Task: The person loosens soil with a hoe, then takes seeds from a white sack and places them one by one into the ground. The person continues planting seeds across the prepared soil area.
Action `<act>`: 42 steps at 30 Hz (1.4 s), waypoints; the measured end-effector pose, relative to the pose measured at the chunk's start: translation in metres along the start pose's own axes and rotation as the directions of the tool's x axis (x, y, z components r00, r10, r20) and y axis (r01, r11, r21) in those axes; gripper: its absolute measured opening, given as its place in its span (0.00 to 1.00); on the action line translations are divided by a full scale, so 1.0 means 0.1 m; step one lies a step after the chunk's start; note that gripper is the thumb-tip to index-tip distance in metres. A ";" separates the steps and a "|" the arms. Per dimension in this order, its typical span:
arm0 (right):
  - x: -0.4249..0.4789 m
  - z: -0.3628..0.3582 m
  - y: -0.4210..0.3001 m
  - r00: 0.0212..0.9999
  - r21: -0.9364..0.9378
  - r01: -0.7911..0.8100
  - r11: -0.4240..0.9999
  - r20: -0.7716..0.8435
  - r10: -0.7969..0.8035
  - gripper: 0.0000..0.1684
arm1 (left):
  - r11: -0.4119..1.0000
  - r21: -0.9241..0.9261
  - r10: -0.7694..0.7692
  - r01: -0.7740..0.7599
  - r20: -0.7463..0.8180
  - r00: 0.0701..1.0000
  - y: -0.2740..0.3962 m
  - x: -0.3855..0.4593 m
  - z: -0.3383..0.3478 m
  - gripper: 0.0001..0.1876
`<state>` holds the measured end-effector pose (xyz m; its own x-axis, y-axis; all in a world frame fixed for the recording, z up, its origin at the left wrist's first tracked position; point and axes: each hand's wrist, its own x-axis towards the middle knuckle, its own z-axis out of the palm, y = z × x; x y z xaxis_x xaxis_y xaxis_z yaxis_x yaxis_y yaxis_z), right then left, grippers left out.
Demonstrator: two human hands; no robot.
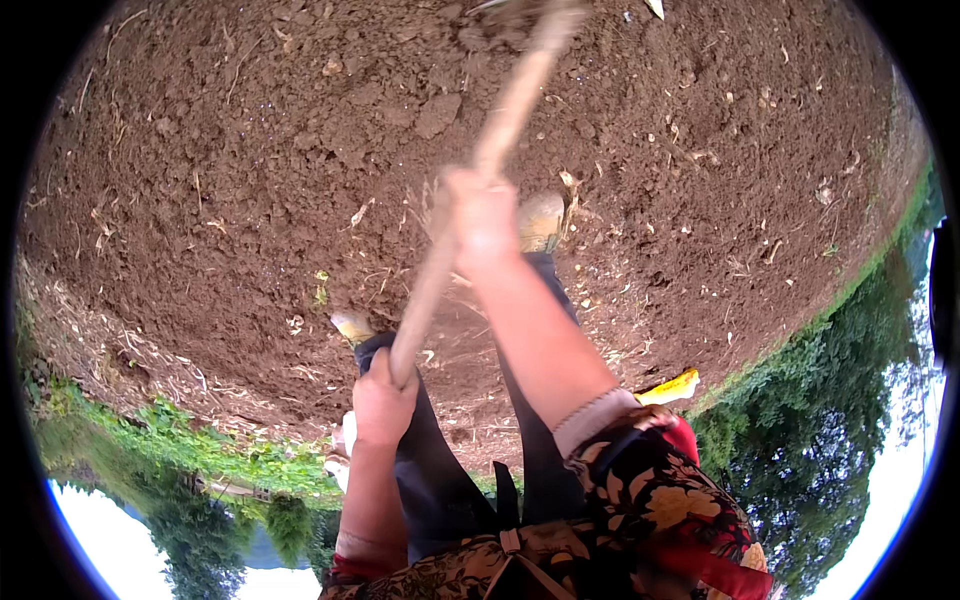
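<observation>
A long wooden tool handle (427,304) runs slantwise from between my legs up to the top of the view. Its far end is motion-blurred over the soil, and the tool's head is too unclear to name. My left hand (384,401) is wrapped around the handle's near end, in front of my left thigh. Farther along the shaft, my right hand (484,221) grips it with the arm stretched forward. Beneath the tool lies loose brown soil (300,150) with clods and dry plant bits.
My soiled left shoe (352,328) and right shoe (541,219) stand on the soil. A yellow-and-white object (669,388) lies right of my right arm. Low green plants (187,435) edge the ground behind me, and trees (795,420) rise at the right.
</observation>
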<state>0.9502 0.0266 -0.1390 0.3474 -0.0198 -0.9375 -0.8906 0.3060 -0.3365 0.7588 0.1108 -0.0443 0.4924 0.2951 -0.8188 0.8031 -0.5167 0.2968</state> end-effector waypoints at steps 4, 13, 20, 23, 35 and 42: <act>-0.31 -0.20 -0.21 0.997 -0.010 0.035 0.999 -0.075 -0.036 0.11 | 0.997 0.070 0.026 -0.034 0.108 0.994 0.11 -0.26 0.08 0.17; 0.34 -0.29 -0.49 0.982 -0.063 0.081 0.995 -0.164 -0.091 0.08 | 0.999 0.040 -0.002 -0.007 0.241 0.970 0.54 0.21 0.08 0.20; -0.09 -0.32 -1.11 0.951 -0.121 0.263 0.957 -0.133 -0.279 0.06 | 0.985 -0.079 0.164 -0.154 0.144 0.976 0.87 0.27 0.18 0.15; 0.39 -0.31 -1.07 0.945 -0.089 0.286 0.954 -0.140 -0.296 0.06 | 0.969 -0.146 0.219 -0.201 0.124 0.968 0.84 0.61 0.30 0.17; 0.09 -0.18 -0.13 0.993 -0.034 0.079 0.996 -0.086 -0.081 0.06 | 0.995 0.103 -0.020 0.010 0.099 0.995 0.14 0.10 0.03 0.17; -0.31 0.00 0.81 0.984 -0.105 -0.175 0.979 -0.039 0.171 0.06 | 0.972 0.155 -0.189 0.177 0.065 0.980 -0.49 -0.65 -0.10 0.19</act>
<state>0.8673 0.0517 -0.1377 0.1778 -0.0041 -0.9841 -0.9634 0.2030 -0.1749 0.6914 0.1252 -0.0008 0.3092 0.3341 -0.8904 0.8155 -0.5748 0.0675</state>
